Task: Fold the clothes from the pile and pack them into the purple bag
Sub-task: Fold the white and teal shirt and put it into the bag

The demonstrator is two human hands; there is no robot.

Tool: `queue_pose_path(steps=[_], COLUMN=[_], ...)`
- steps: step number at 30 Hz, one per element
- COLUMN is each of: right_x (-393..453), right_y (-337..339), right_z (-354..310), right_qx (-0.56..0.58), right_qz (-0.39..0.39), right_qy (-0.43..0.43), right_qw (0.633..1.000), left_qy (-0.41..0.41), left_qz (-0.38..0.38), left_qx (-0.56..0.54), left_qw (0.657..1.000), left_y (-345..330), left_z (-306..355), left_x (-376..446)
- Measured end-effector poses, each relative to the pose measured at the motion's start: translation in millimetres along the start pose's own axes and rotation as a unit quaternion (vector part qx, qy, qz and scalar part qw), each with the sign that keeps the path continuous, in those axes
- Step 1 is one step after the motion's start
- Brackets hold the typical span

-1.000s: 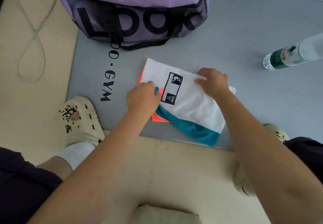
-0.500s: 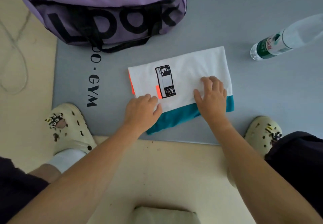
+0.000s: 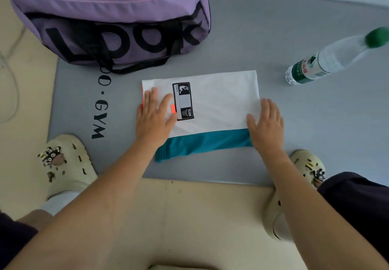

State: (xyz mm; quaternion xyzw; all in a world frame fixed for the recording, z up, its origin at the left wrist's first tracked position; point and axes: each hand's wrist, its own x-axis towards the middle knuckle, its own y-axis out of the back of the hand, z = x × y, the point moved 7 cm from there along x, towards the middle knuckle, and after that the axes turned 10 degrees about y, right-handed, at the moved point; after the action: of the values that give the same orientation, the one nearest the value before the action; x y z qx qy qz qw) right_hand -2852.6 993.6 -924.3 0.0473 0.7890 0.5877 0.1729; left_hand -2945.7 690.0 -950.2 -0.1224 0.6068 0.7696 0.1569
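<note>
on the "gym" mat (image 3: 294,38), flat left hand (image 3: 154,118) and right hand (image 3: 266,125) press the "team"-patched garment (image 3: 219,101).

A folded white cloth garment with a teal band (image 3: 212,99) is seen as smooth, matt knit; a woven black-and-grey patch (image 3: 183,101) is sewn on it. The purple fabric bag with black lettering (image 3: 117,27) is made of a matt, slightly ribbed woven cloth. The grey floor mat (image 3: 273,38) looks smooth and matt. A clear plastic water bottle with a green label (image 3: 328,61) appears glossy. The cream clogs (image 3: 67,164) look like matt moulded foam.
</note>
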Motion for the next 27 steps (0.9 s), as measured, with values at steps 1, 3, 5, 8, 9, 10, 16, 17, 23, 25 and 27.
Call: queue_pose_path(steps=[1,3,5,8,9,10,16,17,23,25,27], right_x=[11.4,37.6,64.7,93.3,98.5,101.0,61.7,50.4,-29.5,-40.6,-40.0], right_y=[0.3,-3.4,-10.5,-28.0,-35.4,-42.9,-62.7,-64.7,-67.4,-58.7,-45.1], right_z=[-14.5,-50.4,-95.5,-149.5,-155.3,-154.9,-120.5,-115.8,-98.2,-92.9,-78.3], right_qx=[-0.011,-0.048,-0.091,-0.135,-0.139,-0.140,-0.075,-0.058,0.006,0.014,0.027], right_qz=[-0.009,-0.033,-0.047,-0.082,-0.095,-0.104,-0.043,-0.036,-0.009,0.022,0.069], right_qy=[0.035,0.115,0.217,0.324,0.331,0.326,0.207,0.179,-0.010,-0.044,-0.080], right_qw=[0.999,0.992,0.971,0.933,0.928,0.929,0.975,0.982,1.000,0.999,0.994], left_qy=[-0.002,-0.013,-0.030,-0.053,-0.062,-0.071,-0.161,-0.171,-0.257,-0.300,-0.337], left_qz=[-0.015,-0.043,-0.049,-0.047,-0.049,-0.054,-0.066,-0.062,-0.036,-0.049,-0.066], left_qx=[0.002,0.019,0.040,0.067,0.074,0.082,0.115,0.115,0.128,0.125,0.131], left_qw=[1.000,0.999,0.998,0.995,0.994,0.993,0.978,0.977,0.957,0.944,0.930], left_y=[0.4,-1.1,-2.7,-3.1,-3.2,-2.8,17.1,20.6,12.9,3.8,-7.3], left_z=[-1.5,-3.8,-4.4,-7.7,-9.3,-10.7,11.2,21.7,110.4,136.9,153.6], left_x=[5.6,12.9,16.6,20.9,22.6,24.7,57.1,63.0,53.4,43.2,33.4])
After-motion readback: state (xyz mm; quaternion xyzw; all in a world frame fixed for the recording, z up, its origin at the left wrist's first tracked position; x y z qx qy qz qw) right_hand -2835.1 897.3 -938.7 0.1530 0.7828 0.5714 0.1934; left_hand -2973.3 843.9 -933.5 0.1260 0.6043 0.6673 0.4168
